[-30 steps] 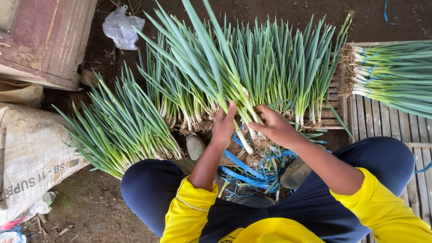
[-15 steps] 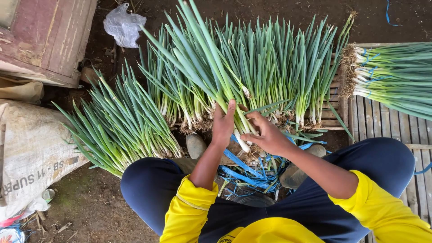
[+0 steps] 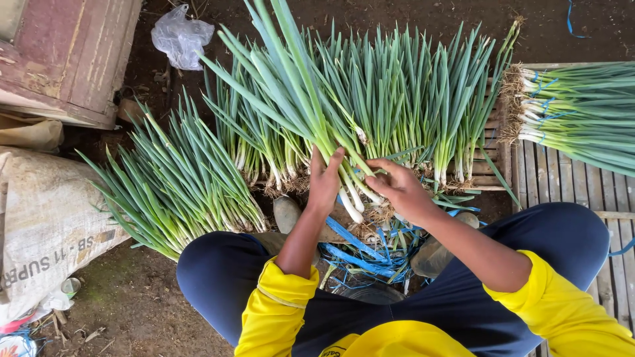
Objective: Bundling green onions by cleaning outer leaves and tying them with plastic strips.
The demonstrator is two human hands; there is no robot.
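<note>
Spring onions (image 3: 317, 112) in one gathered bunch sit between the two hands, right in front of the person's knees. The bunch's long axis runs from its white, rooty ends, low and close to the body, up and away to the left, where the green leaves fan out above the rows lying behind. The left hand (image 3: 324, 182) is closed loosely around the stalks just above the white bases, fingers pointing up along the stems. The right hand (image 3: 397, 188) sits just beside it on the other side, fingers curled in toward the white ends (image 3: 350, 201) and the root tuft, pinching at them; whether it fully grips a stalk I cannot tell. Both hands are about equally near the bunch, the left higher on the stems, the right lower at the roots.

Under the hands lies a tangle of blue plastic strapping (image 3: 360, 254) on the ground between the person's legs. Behind the held bunch, a long row of loose spring onions (image 3: 410, 106) rests on a slatted wooden pallet (image 3: 493, 142), roots toward the person. Another heap (image 3: 178, 188) lies on the dirt to the left. To the right, tied bundles (image 3: 575, 116) lie across a wooden slat platform (image 3: 562, 178). A printed woven sack (image 3: 46, 231) and a crumpled clear plastic bag (image 3: 180, 36) sit at the left.
</note>
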